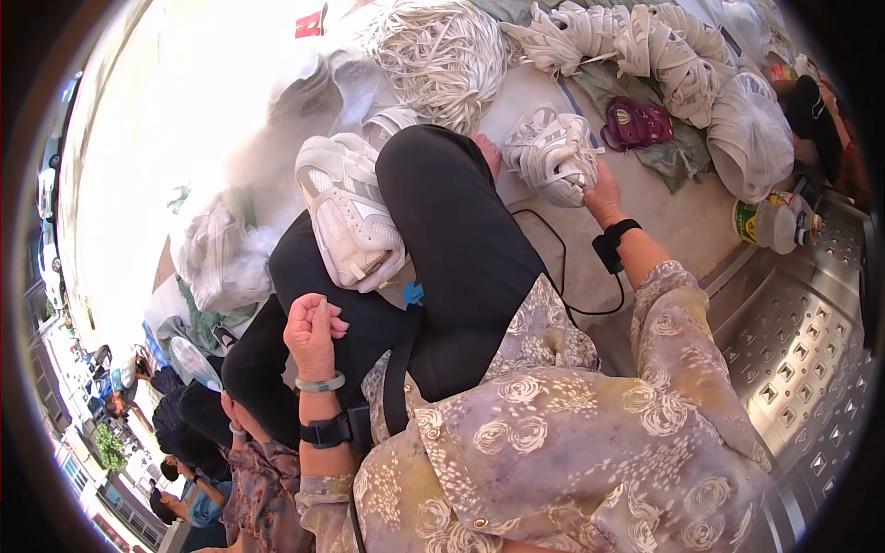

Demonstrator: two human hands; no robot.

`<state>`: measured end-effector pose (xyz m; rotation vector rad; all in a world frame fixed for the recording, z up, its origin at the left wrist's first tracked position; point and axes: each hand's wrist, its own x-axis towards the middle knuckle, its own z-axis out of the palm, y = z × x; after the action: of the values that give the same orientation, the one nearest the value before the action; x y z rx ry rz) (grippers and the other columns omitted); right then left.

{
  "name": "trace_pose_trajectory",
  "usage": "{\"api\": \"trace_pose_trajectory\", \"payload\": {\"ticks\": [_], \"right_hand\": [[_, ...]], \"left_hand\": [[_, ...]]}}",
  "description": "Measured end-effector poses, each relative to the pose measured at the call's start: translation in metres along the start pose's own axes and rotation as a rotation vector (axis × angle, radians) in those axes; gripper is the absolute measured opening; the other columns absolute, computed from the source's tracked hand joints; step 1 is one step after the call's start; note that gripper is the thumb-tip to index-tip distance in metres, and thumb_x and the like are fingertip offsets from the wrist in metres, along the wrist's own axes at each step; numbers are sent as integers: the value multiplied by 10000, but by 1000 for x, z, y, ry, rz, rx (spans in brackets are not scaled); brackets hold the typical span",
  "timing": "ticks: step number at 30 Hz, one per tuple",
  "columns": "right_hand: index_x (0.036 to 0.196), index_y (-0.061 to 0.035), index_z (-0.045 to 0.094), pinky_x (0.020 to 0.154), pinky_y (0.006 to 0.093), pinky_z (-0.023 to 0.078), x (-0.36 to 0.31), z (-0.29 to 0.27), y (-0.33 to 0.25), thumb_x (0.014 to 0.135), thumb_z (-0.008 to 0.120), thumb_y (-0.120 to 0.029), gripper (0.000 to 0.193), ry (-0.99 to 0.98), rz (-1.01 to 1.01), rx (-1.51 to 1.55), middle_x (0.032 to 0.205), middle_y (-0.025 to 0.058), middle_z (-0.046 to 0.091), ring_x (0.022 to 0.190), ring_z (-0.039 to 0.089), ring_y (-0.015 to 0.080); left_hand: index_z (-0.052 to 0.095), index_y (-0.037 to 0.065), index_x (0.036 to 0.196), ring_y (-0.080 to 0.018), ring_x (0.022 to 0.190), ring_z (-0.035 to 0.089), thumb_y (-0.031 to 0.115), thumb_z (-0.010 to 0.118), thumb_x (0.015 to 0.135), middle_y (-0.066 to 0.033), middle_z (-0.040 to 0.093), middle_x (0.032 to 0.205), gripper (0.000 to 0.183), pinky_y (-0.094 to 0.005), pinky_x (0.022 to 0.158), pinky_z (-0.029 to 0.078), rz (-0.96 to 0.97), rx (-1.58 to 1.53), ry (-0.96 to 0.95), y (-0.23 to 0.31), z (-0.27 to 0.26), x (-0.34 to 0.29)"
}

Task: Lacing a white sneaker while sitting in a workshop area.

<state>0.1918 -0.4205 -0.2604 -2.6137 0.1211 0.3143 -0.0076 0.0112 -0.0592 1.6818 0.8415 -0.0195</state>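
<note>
My right hand (604,195) grips the end of a white laced sneaker (555,155) that is over the ground sheet, right of my knee. Its laces crisscross over the top. My left hand (315,334) is above my left thigh with its fingers curled in, and no object shows in it. Just beyond that hand, a second white and beige sneaker (352,214) rests between my thighs. No lace is visible in the part of it that shows. A small blue scrap (412,294) is on my lap beside it.
A large heap of white laces (441,57) lies ahead. Several laced sneakers (636,41) are piled far right, near a maroon pouch (636,123). Plastic bottles (776,226) stand beside a dimpled metal surface (800,369). A black cable (564,267) loops at my right. Another person's arm (241,426) is at left.
</note>
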Motion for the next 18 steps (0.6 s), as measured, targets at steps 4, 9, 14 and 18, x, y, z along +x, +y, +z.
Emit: {"api": "trace_pose_trajectory", "payload": {"ticks": [4, 9, 14, 18], "right_hand": [[1155, -104, 427, 777, 462, 448, -2, 19, -4, 674, 656, -89, 533, -64, -25, 7, 955, 210, 602, 916, 557, 407], [1151, -75, 416, 795, 447, 445, 14, 38, -15, 692, 623, -43, 504, -63, -132, -4, 1050, 228, 554, 967, 533, 412], [1077, -50, 379, 808, 460, 439, 44, 51, -21, 759, 536, -34, 355, -217, 54, -196, 1021, 244, 545, 976, 526, 435], [1059, -47, 377, 802, 478, 444, 50, 51, -36, 807, 498, -43, 280, -269, 136, -293, 1039, 230, 553, 969, 551, 410]], "left_hand": [[549, 19, 944, -51, 521, 534, 94, 526, 901, -34, 604, 727, 89, -162, 456, 427, -27, 62, 18, 15, 2, -3], [550, 17, 940, -51, 508, 529, 86, 525, 899, -35, 603, 716, 85, -166, 450, 425, -66, 126, 25, 22, 4, 3], [557, 10, 931, -56, 505, 535, 84, 528, 894, -39, 603, 703, 88, -167, 443, 421, -102, 95, 52, 32, 2, -2], [555, 8, 944, -43, 487, 504, 81, 522, 896, -31, 592, 696, 93, -157, 423, 386, 67, 235, 87, 35, -8, -11]]}}
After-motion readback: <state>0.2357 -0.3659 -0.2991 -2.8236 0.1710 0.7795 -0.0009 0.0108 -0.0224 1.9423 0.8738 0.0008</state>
